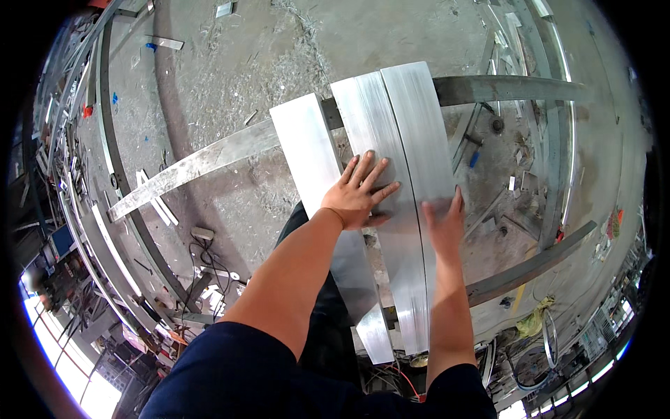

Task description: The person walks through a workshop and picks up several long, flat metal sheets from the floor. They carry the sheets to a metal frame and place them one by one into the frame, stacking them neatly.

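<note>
Three long, flat silver metal bars lie side by side, pointing away from me: a left bar (301, 133), a middle bar (366, 112) and a right bar (419, 115). A gap separates the left bar from the middle one, while the other two sit nearly edge to edge. My left hand (354, 199) is open, its spread fingers flat on the middle bar and its wrist over the left bar. At the right bar's outer edge is my right hand (447, 227), slightly blurred, with its thumb over the bar's face and its fingers apart.
A grey metal rail (223, 150) runs crosswise under the bars' far part; another rail (537, 265) passes nearer me. Scrap and offcuts litter the concrete floor (237, 63). Black cables (216, 262) lie at left, a yellow-green cloth (536, 320) at right.
</note>
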### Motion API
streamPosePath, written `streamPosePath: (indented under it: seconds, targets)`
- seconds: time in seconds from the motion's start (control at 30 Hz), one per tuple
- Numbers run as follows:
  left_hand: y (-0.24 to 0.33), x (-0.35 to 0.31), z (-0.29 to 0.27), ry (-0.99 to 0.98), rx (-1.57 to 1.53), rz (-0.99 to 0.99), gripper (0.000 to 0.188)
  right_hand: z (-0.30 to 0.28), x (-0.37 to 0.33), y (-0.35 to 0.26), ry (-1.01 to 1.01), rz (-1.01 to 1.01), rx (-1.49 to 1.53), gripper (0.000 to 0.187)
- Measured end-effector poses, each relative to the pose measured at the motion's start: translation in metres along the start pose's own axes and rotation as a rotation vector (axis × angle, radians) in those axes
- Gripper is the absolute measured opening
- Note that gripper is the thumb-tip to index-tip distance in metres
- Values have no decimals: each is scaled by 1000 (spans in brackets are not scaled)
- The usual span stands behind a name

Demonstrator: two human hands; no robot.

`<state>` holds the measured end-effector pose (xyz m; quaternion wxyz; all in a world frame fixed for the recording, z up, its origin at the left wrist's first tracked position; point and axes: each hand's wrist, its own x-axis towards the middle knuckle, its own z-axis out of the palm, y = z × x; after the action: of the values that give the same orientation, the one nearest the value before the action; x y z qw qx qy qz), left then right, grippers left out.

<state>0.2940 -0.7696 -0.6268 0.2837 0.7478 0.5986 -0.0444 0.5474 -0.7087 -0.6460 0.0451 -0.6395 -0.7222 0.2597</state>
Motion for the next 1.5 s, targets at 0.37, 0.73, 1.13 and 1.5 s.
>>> streamPosePath:
  seconds: [0.37,0.73,1.13,1.5]
  targets:
    - [-8,0,13,162,-149,40,73,35,31,-36,311,86,-233,77]
    - [-132,102,-111,247,-541,-444,51,39,29,-25,302,135,-335,85]
    - [-119,72,-161,145,-673,-433,47,28,34,-34,213,237,-264,81]
    - [-109,40,-191,102,-783,-444,39,14,41,-56,443,20,-128,69]
